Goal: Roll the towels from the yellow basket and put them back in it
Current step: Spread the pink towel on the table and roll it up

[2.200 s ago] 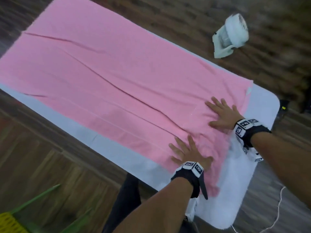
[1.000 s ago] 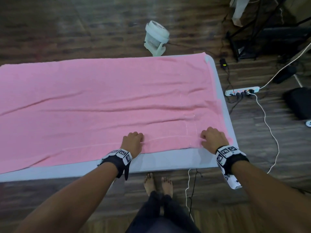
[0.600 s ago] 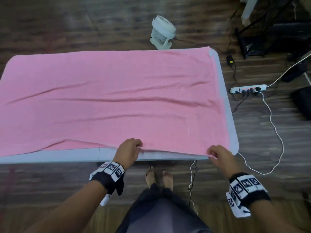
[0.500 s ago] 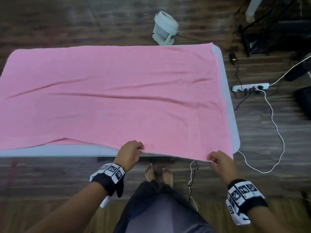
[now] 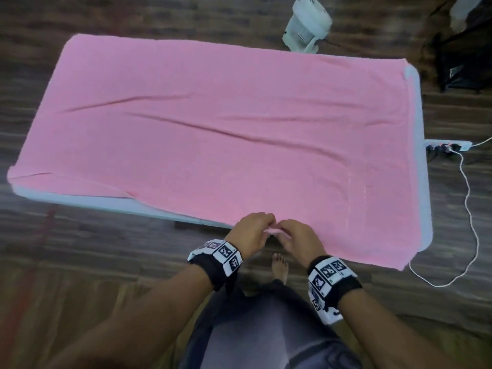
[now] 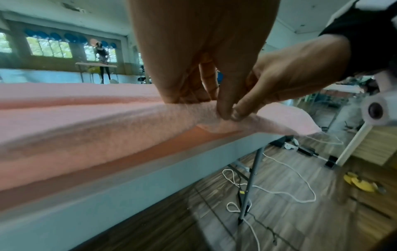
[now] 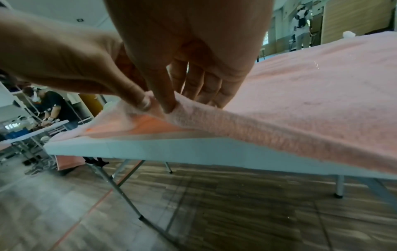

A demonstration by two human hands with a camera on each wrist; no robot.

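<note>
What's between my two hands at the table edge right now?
Only a short bit of the pink towel's near edge, pinched by the left hand and right hand, which nearly touch; the left wrist view shows it.

- Table point(image 5: 423, 182): top surface almost fully covered by the pink towel point(image 5: 213, 123); only edge strips show.
- Fan point(image 5: 306, 22): top cut off by the head view's edge.
- Power strip point(image 5: 447, 146): partly hidden behind the table corner.

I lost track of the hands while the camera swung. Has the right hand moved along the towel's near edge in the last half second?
Yes. The right hand slid left along the pink towel, away from the table's right corner, meeting the left hand.
</note>
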